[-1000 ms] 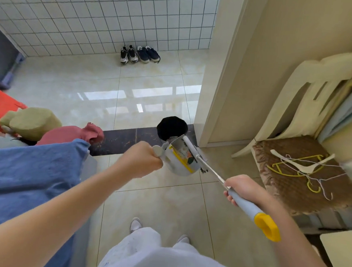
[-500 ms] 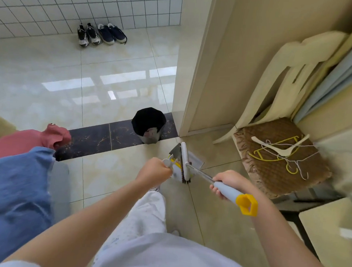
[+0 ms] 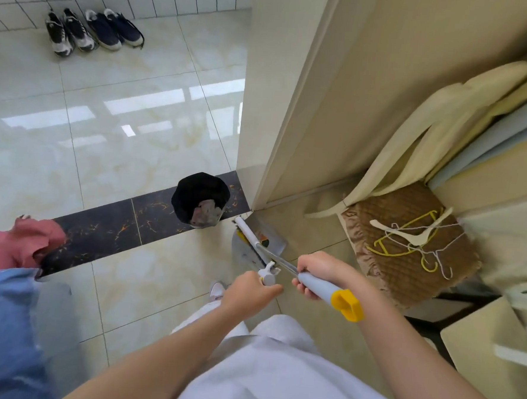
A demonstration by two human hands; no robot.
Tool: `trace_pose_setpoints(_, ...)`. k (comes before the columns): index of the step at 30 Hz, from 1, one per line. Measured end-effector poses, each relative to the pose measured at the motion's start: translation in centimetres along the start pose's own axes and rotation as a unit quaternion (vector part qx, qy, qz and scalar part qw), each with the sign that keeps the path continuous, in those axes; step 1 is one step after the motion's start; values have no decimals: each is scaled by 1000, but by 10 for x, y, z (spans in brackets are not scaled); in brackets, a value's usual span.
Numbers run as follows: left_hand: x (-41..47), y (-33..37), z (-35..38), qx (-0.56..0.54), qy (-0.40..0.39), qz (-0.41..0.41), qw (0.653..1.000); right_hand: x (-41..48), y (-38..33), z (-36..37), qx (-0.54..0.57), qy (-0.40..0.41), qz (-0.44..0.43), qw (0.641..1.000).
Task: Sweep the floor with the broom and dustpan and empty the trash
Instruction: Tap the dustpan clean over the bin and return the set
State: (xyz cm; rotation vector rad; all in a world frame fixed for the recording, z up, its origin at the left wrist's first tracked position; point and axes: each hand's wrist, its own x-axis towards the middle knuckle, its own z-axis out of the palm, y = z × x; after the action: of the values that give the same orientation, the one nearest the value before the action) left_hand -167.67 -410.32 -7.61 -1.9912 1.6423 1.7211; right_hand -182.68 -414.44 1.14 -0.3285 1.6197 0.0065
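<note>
My right hand (image 3: 319, 272) grips the grey broom handle with its yellow end cap (image 3: 347, 303); the white broom head (image 3: 247, 234) rests on the floor by the wall corner. My left hand (image 3: 250, 292) is closed on the white dustpan handle (image 3: 268, 272). The grey dustpan (image 3: 253, 248) lies low under the broom head, right of the trash bin. The small black-lined trash bin (image 3: 199, 200) stands on the dark threshold strip, with grey debris inside.
A wall corner (image 3: 268, 156) rises just behind the dustpan. A cream chair with a brown cushion and hangers (image 3: 407, 248) stands at right. Blue and pink bedding (image 3: 10, 276) lies at left. Two pairs of shoes (image 3: 90, 31) sit by the tiled wall.
The dustpan was tipped over the bin a second ago. It has since come down and to the right, with the broom, onto the floor beside the wall corner.
</note>
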Motion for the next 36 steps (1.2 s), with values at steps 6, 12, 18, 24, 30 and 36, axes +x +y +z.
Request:
trace_pose_setpoints(6,18,24,1,-215,-95,-70,969,3,-33,-5,-72,-26,-16,997)
trace_pose_setpoints(12,38,39,9,-332,-163,-167,914,6,-36,-24,-164,-30,-24,986)
trace_pose_setpoints(18,75,49,11,-459,-184,-263,828,0,-28,-29,-212,-79,-80,971)
trace_pose_setpoints(24,84,66,21,-499,-131,-273,812,-2,-34,-45,-178,-122,-97,972)
trace_pose_setpoints(30,92,66,35,-529,-125,-266,796,-9,-32,-65,-176,-135,-102,970)
trace_pose_setpoints(36,94,72,37,-540,-130,-281,783,-28,-23,-77,-61,-208,-79,973)
